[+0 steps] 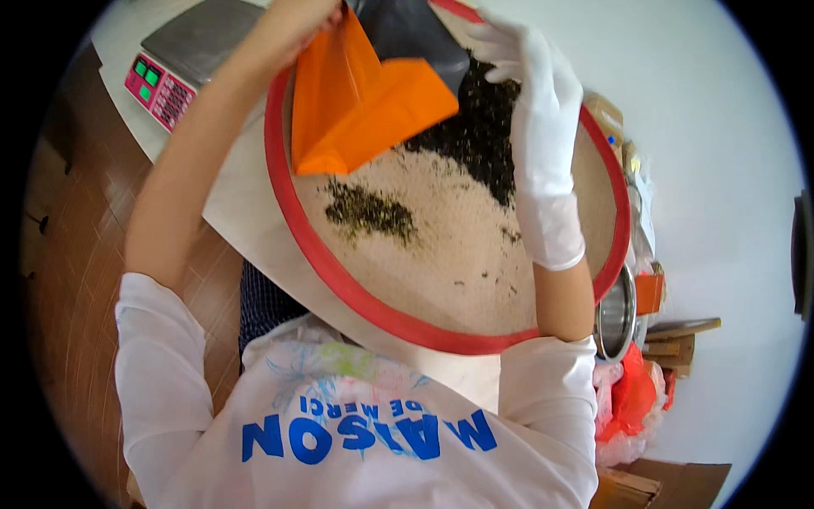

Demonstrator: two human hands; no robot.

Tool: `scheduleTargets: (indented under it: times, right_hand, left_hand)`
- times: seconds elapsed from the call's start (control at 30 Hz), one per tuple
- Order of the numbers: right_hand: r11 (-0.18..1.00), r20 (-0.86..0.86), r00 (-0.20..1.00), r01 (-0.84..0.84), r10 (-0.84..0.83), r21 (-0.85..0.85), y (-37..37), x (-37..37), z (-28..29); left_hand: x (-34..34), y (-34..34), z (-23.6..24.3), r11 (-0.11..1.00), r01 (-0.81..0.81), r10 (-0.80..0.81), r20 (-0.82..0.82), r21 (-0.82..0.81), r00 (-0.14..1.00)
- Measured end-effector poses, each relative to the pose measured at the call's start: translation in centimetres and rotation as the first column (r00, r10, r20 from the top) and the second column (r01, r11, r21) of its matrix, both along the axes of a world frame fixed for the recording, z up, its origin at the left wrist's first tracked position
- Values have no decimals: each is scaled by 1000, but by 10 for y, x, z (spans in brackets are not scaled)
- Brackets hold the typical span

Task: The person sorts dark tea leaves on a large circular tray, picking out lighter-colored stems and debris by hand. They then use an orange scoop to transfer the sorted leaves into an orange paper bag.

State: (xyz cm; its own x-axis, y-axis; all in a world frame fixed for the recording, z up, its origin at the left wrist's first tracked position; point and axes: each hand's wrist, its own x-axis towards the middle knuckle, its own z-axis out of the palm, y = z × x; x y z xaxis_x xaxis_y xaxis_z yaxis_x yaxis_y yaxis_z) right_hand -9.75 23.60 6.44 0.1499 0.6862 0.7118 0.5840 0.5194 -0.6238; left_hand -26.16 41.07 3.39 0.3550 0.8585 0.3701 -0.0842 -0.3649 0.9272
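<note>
My bare left hand (307,19), partly cut off by the top edge, grips an orange and dark grey plastic bag (365,102) by its upper left side. The bag hangs tilted over a round, red-rimmed woven tray (356,293). Dark dried leaves, perhaps loose tea (483,136), lie heaped in the tray's far right part. A smaller, greener scatter of leaf bits (370,212) lies below the bag. Over the heap, just right of the bag's dark part, my white-gloved right hand (536,93) has its fingers apart and slightly bent; nothing shows in them.
A digital scale (203,38) with a pink front stands at the far left of the white table (254,229). Along the wall on the right are a metal bowl (616,314), red and clear plastic bags (632,394) and a cardboard box (678,483).
</note>
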Motion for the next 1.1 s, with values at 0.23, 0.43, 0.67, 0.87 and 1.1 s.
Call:
scheduleTargets:
  times: [0.23, 0.43, 0.67, 0.87, 1.1]
  right_hand:
    - [820, 7, 985, 149, -174, -553, -70, 40, -205]
    - [829, 400, 910, 140, 107, -541, -72, 3, -248]
    - [793, 325, 899, 419, -294, -442, -45, 5, -239]
    - [667, 345, 935, 305, -75, -680, -64, -4, -216]
    - [730, 376, 914, 361, -153, -581, -47, -6, -234]
  left_hand:
    - [-11, 0, 4, 990, 95, -86, 88, -107, 992]
    - [-17, 2, 2, 977, 113, -83, 162, -182, 983]
    - [-30, -3, 7, 973, 179, -148, 204, -144, 968]
    - [-37, 8, 6, 991, 135, -133, 125, -14, 983]
    - [-31, -1, 6, 970, 225, -201, 215, -94, 956]
